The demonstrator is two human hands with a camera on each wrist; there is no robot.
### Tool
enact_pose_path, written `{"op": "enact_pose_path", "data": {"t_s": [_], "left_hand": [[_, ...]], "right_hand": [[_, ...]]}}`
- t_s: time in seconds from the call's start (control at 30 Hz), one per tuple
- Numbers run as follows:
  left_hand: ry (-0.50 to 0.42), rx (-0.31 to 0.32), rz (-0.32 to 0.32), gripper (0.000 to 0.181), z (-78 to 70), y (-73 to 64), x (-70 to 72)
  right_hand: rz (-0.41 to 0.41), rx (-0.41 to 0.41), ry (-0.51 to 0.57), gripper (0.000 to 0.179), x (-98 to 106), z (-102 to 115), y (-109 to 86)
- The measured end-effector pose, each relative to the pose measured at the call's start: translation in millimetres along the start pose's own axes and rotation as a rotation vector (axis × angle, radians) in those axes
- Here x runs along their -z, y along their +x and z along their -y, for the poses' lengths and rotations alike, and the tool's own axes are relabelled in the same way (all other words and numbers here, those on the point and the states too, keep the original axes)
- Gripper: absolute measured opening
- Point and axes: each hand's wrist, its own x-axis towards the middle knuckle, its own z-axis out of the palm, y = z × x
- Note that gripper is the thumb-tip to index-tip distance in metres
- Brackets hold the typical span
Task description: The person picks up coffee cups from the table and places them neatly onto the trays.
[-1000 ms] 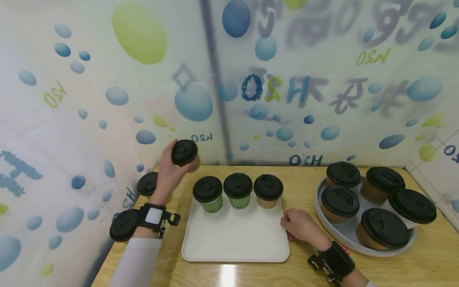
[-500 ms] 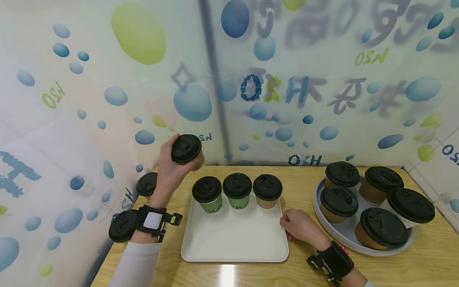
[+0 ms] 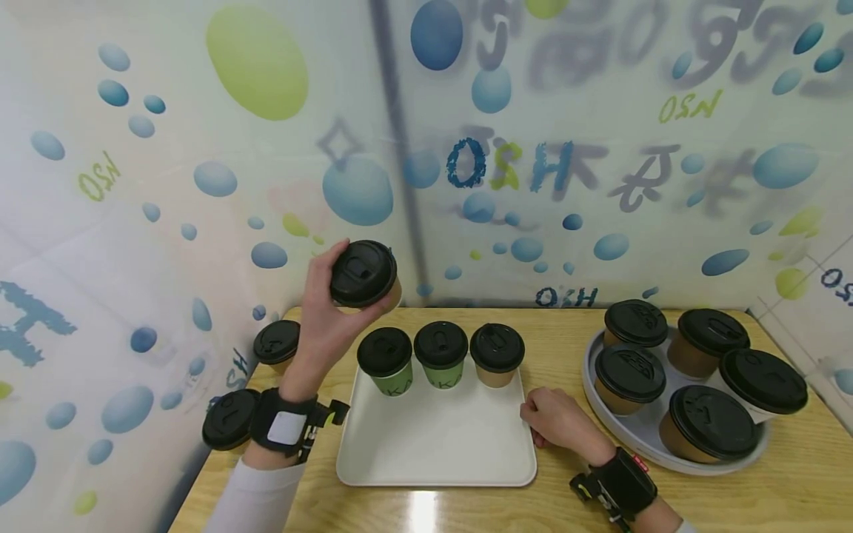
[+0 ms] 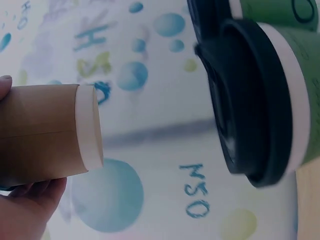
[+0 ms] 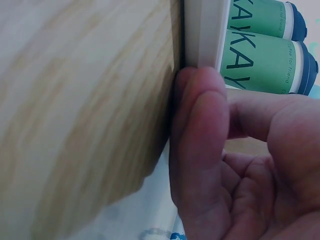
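My left hand (image 3: 326,318) grips a brown paper coffee cup (image 4: 42,132) with a black lid (image 3: 363,272), held in the air behind the left end of a white tray (image 3: 436,444). In the left wrist view the cup's pale base shows. Two green cups (image 3: 393,379) (image 3: 445,376) and one brown cup (image 3: 496,377), all black-lidded, stand in a row along the tray's back edge. My right hand (image 3: 560,420) pinches the tray's right rim with curled fingers; in the right wrist view the fingertips (image 5: 207,82) meet that rim.
At right, a round grey tray (image 3: 640,443) carries several lidded cups. Two more lidded cups (image 3: 276,342) (image 3: 229,420) stand at the table's left edge, partly behind the left arm. A patterned curtain (image 3: 533,148) rises behind the wooden table (image 3: 373,511).
My left hand has moved up and to the right with the coffee cup, whose lid now tilts more toward the view. My right hand and the tray have stayed in place.
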Motion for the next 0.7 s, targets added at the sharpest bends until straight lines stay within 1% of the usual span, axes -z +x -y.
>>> {"op": "enact_pose_path", "data": {"t_s": [0.13,0.2,0.27,0.43,0.57,0.7], "left_hand": [[-0.027,-0.078,0.02,0.096,-10.2,-2.0,-6.6],[-0.038,-0.108,0.04,0.096,-15.1,-3.8,-10.6],[-0.041,-0.124,0.059,0.097,-19.7,-6.3,-15.2],[-0.048,-0.128,0.12,0.099,-32.8,-16.7,-28.8],[-0.069,-0.126,0.188,0.099,-44.5,-28.5,-41.4],[-0.068,-0.118,0.247,0.099,-54.3,-41.3,-51.7]], "right_hand": [[-0.004,-0.001,0.003,0.03,-0.3,0.0,0.0],[-0.004,-0.002,0.005,0.03,-0.5,-0.1,0.0],[-0.003,-0.005,0.003,0.03,-0.5,-0.4,0.2],[0.0,-0.018,-0.002,0.03,-0.4,-0.7,0.2],[0.001,-0.026,0.0,0.03,-0.3,-0.4,0.2],[0.001,-0.023,-0.008,0.03,0.3,0.2,0.5]]}}
